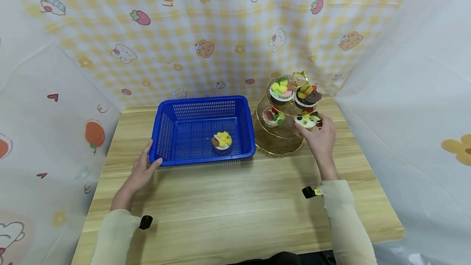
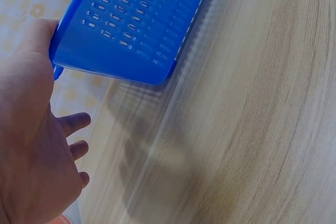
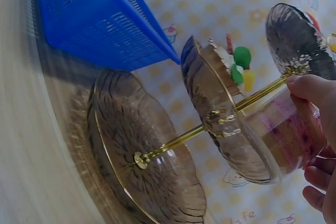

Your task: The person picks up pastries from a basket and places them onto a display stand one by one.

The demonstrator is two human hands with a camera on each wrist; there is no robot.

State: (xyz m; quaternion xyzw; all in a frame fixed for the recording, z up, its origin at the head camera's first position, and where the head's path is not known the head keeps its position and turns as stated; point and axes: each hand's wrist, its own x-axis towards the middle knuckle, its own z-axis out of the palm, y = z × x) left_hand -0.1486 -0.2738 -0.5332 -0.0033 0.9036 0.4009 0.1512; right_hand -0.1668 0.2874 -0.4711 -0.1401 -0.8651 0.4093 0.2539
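Note:
My left hand [image 1: 141,170] grips the front left corner of a blue plastic basket [image 1: 202,161], thumb at the rim; in the left wrist view several of its fingers hang free below. Inside the basket sits a toy dessert cup topped with yellow cubes [image 1: 223,140]. At the right, my right hand [image 1: 321,138] holds a clear dessert cup with a white top [image 1: 306,121] at the middle tier of a gold-rimmed three-tier stand [image 1: 276,153]. Pink and brown layers show through this cup [image 3: 291,132] in the right wrist view. Part of its far side is hidden by fingers.
Two toy cupcakes, one fruit-topped [image 1: 281,91] and one chocolate [image 1: 307,95], stand on the top tier. Another fruit dessert [image 1: 272,117] shares the middle tier. A gold ring handle [image 1: 300,77] crowns the stand. Behind the wooden table [image 1: 235,212] hangs a checked cloth [image 1: 228,19].

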